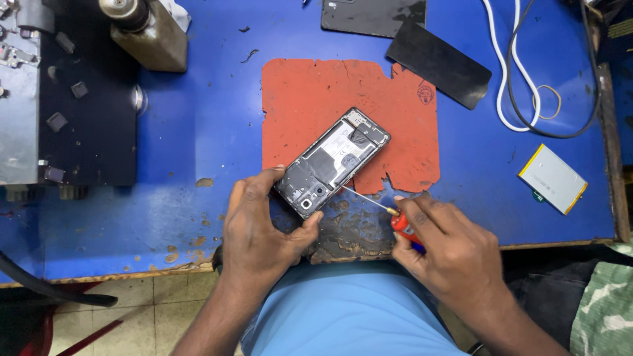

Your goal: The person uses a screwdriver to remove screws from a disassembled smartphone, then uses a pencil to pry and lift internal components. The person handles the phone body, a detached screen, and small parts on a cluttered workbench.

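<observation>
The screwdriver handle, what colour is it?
Red-orange screwdriver handle with a blue end, seen in the head view.

A worn blue bench [198, 132], its paint chipped and scorched along the near edge, fills the view under even light. Beneath its front edge, pale floor tiles [151, 303] show at lower left, crossed by a dark hose [46, 290].

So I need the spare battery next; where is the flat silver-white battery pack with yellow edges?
In the head view, the battery pack lies at the blue table's right edge, beyond the right hand, below the looped white cable.
</observation>
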